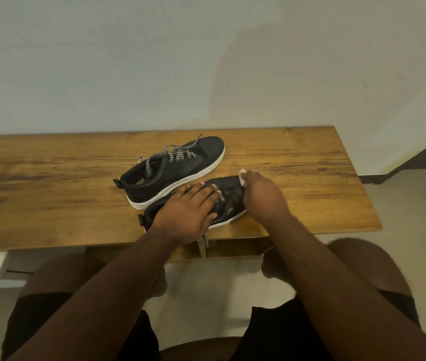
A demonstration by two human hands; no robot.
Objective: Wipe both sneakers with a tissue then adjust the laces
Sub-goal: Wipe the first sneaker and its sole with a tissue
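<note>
From the head view, the left hand (189,208) is pressing flat-fingered on the near sneaker (229,198) at the table (50,199) edge while the right hand (261,192) is pinching a tissue (242,175) at its toe, so hard wiping is likely risking shoving it off or snagging the dangling lace (206,239).

Table (50,183): wood-grain top, warm brown, dark streaks, low satin sheen. Far sneaker (178,169): black upper, matt, leather-like, faintly textured; white sole smooth, rubbery. Near sneaker (229,194): same black upper, slightly glossier on creased toe. Laces (178,153): woven cloth, black-white zigzag. Tissue (242,175): white soft paper, crumpled. Wall (128,61): pale matt paint, blotchy stains.
</note>
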